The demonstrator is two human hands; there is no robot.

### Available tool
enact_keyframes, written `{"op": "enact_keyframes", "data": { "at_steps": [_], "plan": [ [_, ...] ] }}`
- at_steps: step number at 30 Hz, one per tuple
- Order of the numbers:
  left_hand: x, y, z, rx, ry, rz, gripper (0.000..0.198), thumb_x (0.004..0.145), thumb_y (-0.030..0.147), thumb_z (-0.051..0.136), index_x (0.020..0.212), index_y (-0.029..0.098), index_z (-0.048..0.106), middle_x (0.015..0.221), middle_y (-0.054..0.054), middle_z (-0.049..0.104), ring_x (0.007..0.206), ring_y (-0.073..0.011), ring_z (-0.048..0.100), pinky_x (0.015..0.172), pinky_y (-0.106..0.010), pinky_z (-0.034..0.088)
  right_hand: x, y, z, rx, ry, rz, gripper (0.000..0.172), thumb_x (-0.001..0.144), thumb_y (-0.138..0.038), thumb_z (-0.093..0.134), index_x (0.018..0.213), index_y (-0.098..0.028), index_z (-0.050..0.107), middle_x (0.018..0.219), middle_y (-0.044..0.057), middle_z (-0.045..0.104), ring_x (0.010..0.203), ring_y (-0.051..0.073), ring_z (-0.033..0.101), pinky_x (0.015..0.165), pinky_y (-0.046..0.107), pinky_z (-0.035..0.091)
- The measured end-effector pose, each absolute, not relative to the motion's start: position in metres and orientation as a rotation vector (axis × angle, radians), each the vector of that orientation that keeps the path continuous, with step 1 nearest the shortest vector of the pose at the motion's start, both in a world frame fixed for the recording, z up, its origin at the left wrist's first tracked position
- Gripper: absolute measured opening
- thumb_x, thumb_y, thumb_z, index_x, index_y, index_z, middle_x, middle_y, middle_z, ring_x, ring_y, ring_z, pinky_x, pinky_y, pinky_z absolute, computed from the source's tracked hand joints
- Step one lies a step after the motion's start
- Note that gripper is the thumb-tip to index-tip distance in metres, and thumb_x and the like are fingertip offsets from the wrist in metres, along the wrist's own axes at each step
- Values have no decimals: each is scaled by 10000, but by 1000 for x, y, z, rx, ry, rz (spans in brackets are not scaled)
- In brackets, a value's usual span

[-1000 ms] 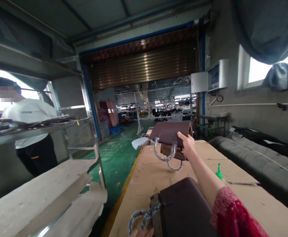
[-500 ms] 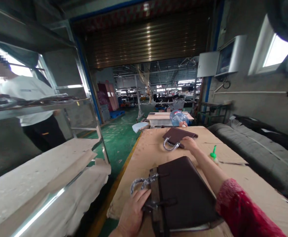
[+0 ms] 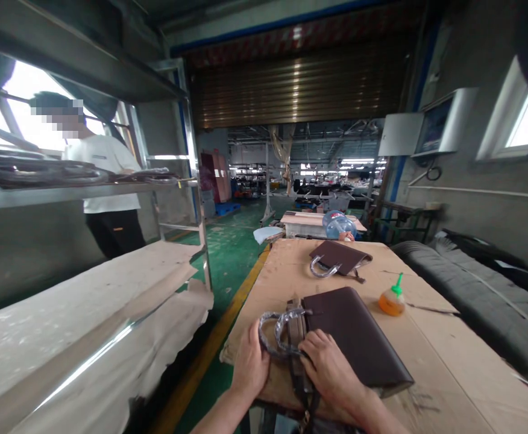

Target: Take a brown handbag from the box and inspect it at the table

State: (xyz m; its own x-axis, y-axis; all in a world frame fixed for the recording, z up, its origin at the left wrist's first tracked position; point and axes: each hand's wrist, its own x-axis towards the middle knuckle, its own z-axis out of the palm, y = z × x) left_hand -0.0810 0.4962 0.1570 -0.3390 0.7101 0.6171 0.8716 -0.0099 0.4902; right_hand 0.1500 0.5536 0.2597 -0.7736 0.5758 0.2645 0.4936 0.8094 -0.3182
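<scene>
We see a dark brown handbag (image 3: 354, 337) lying flat on the cardboard-covered table (image 3: 449, 374), close to the table's near edge. Both of the person's hands are on the top end of that handbag, where its two wrapped handles (image 3: 278, 330) curl out to the left. The left hand (image 3: 251, 364) rests against the handbag's top edge just below the handles, its fingers bent over the edge; we cannot tell whether it actually clasps anything. The right hand (image 3: 331, 374) lies palm down on the handbag's flap beside the strap (image 3: 301, 374) that hangs over the near edge, fingers spread and pressing flat rather than closed around anything.

Beyond the handbag, farther up the table, a second brown bag (image 3: 342, 256) lies flat with its own wrapped handle pointing left. To the right of the handbag, between the two bags, stands a small orange bottle (image 3: 392, 300) with a green nozzle. Past the far end of the table we see a blue water jug (image 3: 339, 225) on its side. Left of the handbag, across the green floor, a metal rack (image 3: 110, 181) stands, and behind it a person in a white shirt (image 3: 105, 175).
</scene>
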Motion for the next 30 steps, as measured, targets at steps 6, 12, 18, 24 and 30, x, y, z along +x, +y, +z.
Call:
{"op": "enact_keyframes", "data": {
  "at_steps": [6, 12, 18, 24, 30],
  "plan": [
    [-56, 453, 168, -1810, -2295, -1585, 670, 970, 266, 413, 1580, 88, 201, 1623, -209, 354, 1529, -280, 358, 1290, -547, 289, 157, 567, 278, -670, -2406, 756, 287, 993, -353, 502, 800, -166, 601, 898, 50, 617, 901, 224, 551, 850, 388, 401],
    [-20, 429, 213, -1685, -2554, -2395, 910, 972, 723, 436, 1590, 145, 101, 1603, -196, 390, 1451, -267, 471, 1274, -461, 330, 162, 567, 357, -619, -1526, 1128, 405, 827, -567, 789, 1025, -214, 786, 884, 14, 629, 889, 182, 554, 836, 299, 407],
    [-1, 441, 215, -1386, -2391, -2208, 815, 885, 540, 611, 1531, 131, 331, 1532, -180, 302, 1467, -309, 380, 1250, -471, 352, 143, 547, 417, -216, -997, 1334, 431, 714, -527, 916, 963, -196, 798, 681, -18, 491, 688, 100, 485, 821, 266, 504],
    [-6, 447, 219, -1467, -2107, -2332, 641, 846, 311, 627, 1453, 207, 448, 1529, -149, 414, 1358, -311, 522, 977, -413, 587, 128, 535, 426, -92, -792, 1485, 454, 641, -456, 971, 958, -185, 792, 696, -33, 434, 653, 78, 458, 792, 246, 573],
    [-74, 470, 300, -1712, -1853, -2260, 406, 797, 219, 577, 1192, 158, 645, 1336, -119, 528, 951, -177, 677, 774, -309, 602, 140, 521, 437, -7, -824, 1419, 341, 762, -445, 901, 932, -176, 780, 688, -28, 416, 630, 69, 414, 781, 253, 560]
  ]
}}
